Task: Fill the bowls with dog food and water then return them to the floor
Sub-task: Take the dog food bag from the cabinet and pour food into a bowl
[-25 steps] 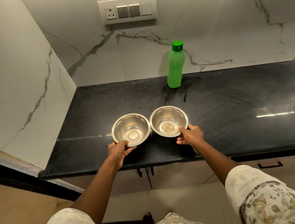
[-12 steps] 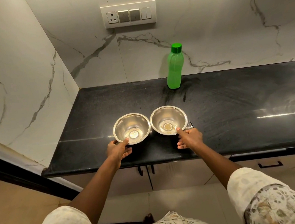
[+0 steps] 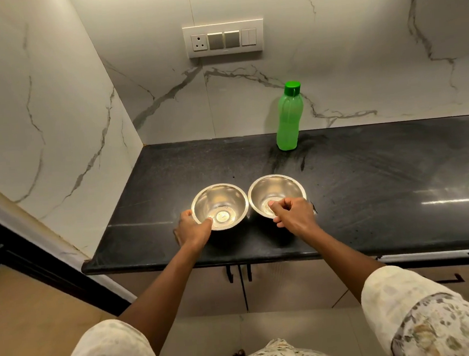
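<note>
Two empty steel bowls stand side by side, touching, on the black countertop [image 3: 370, 183]. My left hand [image 3: 192, 229] grips the near-left rim of the left bowl [image 3: 223, 198], thumb inside and fingers outside. Curled over the near rim of the right bowl [image 3: 278, 186], my right hand [image 3: 293, 215] has its thumb inside the bowl and hides that part of the rim. A green water bottle [image 3: 289, 119] with its green cap on stands upright at the back by the wall. No dog food is in view.
Marble walls close the counter at the back and on the left. A switch panel [image 3: 224, 38] sits on the back wall above the bowls. Cabinet doors with dark handles [image 3: 239, 274] lie below the counter's front edge.
My right hand has moved up over the right bowl's near rim with its fingers curled. My left hand has shifted around the left bowl's rim. Both bowls stay on the counter.
</note>
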{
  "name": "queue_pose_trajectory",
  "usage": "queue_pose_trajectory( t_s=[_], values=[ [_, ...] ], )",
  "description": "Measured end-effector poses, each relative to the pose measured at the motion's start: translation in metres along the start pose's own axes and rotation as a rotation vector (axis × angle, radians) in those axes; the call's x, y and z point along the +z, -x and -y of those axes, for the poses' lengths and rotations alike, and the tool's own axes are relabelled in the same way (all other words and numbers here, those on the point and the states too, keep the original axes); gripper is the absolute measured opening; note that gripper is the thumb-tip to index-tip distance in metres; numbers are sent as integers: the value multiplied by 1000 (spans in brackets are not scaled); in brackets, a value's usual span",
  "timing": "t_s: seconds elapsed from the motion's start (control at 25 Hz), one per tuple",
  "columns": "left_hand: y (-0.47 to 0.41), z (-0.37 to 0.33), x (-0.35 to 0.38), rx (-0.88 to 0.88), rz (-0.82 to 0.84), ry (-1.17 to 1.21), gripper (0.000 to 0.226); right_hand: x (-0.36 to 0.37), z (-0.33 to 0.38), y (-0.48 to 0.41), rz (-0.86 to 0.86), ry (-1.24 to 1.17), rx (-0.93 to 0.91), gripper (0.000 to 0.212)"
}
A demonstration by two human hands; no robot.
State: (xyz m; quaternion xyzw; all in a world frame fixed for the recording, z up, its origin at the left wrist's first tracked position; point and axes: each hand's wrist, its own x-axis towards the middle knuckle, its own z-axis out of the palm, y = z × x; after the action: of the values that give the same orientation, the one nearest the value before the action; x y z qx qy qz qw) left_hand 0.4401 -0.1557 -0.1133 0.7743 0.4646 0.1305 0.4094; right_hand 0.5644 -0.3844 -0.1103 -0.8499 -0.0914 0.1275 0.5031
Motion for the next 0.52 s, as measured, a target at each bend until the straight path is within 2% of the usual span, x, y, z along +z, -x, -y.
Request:
queue_pose_trajectory(
  t_s=[0.16, 0.32, 0.52],
  values=[
    [4, -24, -10, 175, -25, -51, 66, -1, 27, -4, -62, 132, -205, 34],
    [-3, -64, -18, 365, -18, -108, 73, -8, 60, -20, -87, 263, -319, 65],
    [-20, -118, -34, 558, -78, -184, 76, -23, 111, -43, -238, 304, -470, 77]
  ],
)
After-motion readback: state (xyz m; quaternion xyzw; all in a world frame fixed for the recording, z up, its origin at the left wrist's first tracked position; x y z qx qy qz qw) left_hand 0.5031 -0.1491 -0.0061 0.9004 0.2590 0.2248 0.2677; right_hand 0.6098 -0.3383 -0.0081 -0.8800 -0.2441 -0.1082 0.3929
